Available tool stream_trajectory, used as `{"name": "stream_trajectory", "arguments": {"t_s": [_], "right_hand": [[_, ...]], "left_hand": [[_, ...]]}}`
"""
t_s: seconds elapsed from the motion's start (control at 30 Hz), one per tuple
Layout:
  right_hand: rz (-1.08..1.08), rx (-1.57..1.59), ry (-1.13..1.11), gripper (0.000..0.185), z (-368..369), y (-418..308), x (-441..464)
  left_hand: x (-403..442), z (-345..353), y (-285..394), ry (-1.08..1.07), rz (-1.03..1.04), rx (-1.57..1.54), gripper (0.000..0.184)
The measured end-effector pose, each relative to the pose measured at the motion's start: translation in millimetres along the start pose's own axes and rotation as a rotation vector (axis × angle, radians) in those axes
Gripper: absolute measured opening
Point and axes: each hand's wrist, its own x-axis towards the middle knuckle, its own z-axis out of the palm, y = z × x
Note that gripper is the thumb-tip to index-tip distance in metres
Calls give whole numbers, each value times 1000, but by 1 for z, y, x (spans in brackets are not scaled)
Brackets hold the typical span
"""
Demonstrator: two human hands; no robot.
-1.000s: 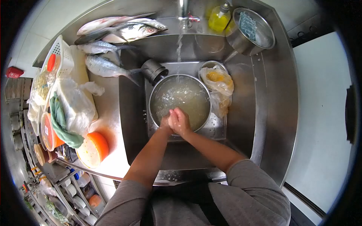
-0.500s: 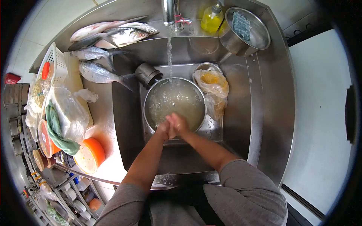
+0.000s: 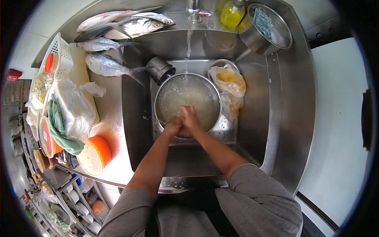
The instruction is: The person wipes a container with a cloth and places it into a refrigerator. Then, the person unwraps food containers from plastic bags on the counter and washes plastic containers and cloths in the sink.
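From my end, my left hand point(image 3: 173, 125) and right hand point(image 3: 190, 118) are together over the lower part of the metal bowl point(image 3: 156, 110), mid-frame, probably so drips land in its cloudy water point(image 3: 193, 93). Fingers look bent; can't tell how far open or if they've got anything. Bowl's under the tap point(image 3: 193, 6), presumably catching the stream. Fish point(image 3: 106, 66) lie upper left, likely out of the splash.

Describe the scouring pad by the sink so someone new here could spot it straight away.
Start at the big stainless-steel sink and look to its far right corner for a round, silvery metal pot. The rough, blue-green scouring pad sits inside it. Its shaggy texture sets it apart from the smooth, see-through bottle of yellow liquid beside the pot.
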Motion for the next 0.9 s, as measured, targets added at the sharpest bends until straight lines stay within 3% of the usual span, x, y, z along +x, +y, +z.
{"name": "stream_trajectory", "arguments": {"t_s": [0.03, 0.07, 0.1, 0.17, 0.2, 0.27, 0.3, 0.37, 0.4, 0.47, 0.5, 0.57, 0.63, 0.7, 0.73, 0.8, 0.83, 0.87, 0.9], "right_hand": [[89, -78, -204, 30, -3, 19, -4], [179, -156, -409, 31, -3, 35, -9], [183, -153, -413, 31, -8, 36, -6], [302, -447, -682, 34, -19, 32, 6], [303, -448, -690, 34, -1, 34, 4], [449, 286, -303, 32, 53, 38, -2], [446, 283, -306, 32, 49, 20, -2], [244, 316, -160, 24, 15, -38, -3], [242, 316, -162, 24, 2, -57, -4], [-1, 452, 31, 22, -14, -82, -6], [-1, 451, 23, 22, -10, -75, -5], [301, 379, 22, 22, 8, -29, 5], [868, 1037, -101, 21, 18, 36, 15], [48, -339, -134, 18, 4, 73, 1], [50, -340, -135, 18, 4, 84, -1], [145, -695, -440, 17, 5, 97, -6], [143, -695, -442, 17, 5, 82, -4], [56, -474, -277, 18, 10, 63, -2], [-32, -251, -112, 20, 9, 40, 3]], "left_hand": [[-1, 0, -1, 186, 202, 275, 25], [1, -8, 0, 100, 241, 134, 36], [1, -12, 0, 101, 234, 135, 36], [1, -17, -2, 330, 253, 565, 36], [4, -18, -5, 329, 246, 562, 36], [14, -17, -9, -52, -89, -556, 32], [7, -15, 4, -51, -88, -560, 32], [-20, -13, 39, 150, -180, -665, 38], [5, -17, 16, -8, -65, -600, 35], [0, -14, 19, -53, -57, -656, 34], [-5, -8, 20, -101, -55, -707, 33], [-3, 3, 34, -38, -67, -637, 27], [-10, 2, 43, 190, -124, -421, 28], [11, -11, 17, 109, -54, -399, 38], [38, -17, -16, 253, 211, -48, 44], [41, -16, -36, 385, 467, 307, 50], [23, -11, -26, 451, 583, 649, 57], [6, -7, -13, 512, 693, 995, 64], [-12, 1, 9, 518, 692, 993, 64]]}}
